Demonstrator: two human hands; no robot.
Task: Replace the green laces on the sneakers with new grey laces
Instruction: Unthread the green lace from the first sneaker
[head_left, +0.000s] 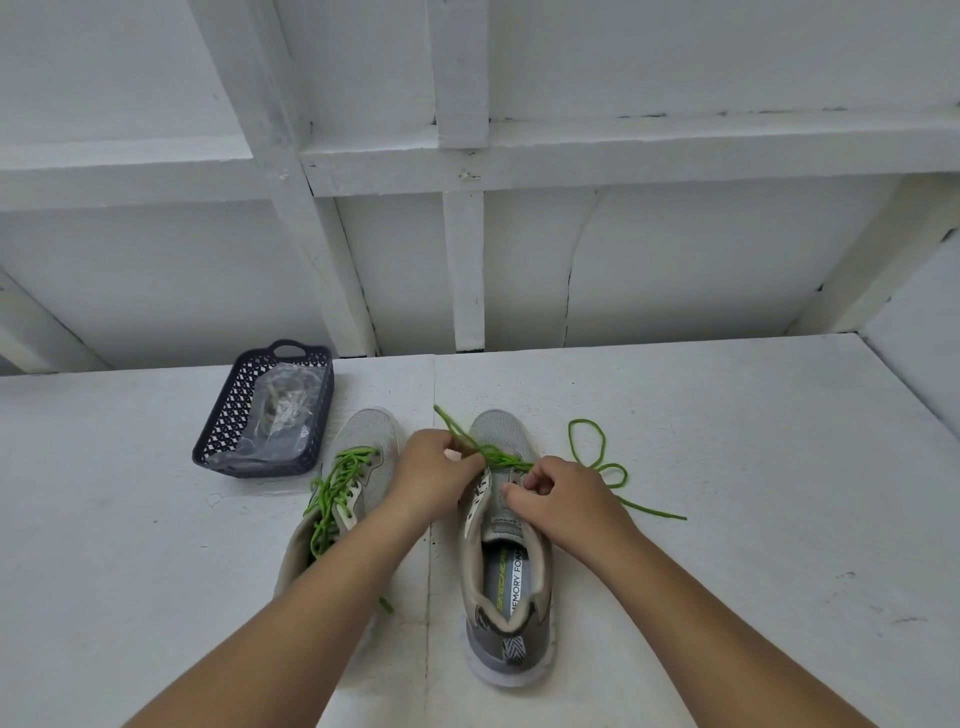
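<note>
You are pinching the green lace (498, 457) in both grips, left hand (434, 470) and right hand (558, 493), over the right sneaker (506, 545) between them, freeing its last eyelets.

Both hands work at the right sneaker (506, 540) on a white table (727, 519): the left hand (434, 475) and right hand (563, 499) pinch its green lace (597, 460) (mostly unthreaded), the left sneaker (343, 499) still laced beside a dark basket (215, 431).

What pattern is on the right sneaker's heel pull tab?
Black-and-white chevron stripes on the heel pull tab, seen in the head view.
</note>
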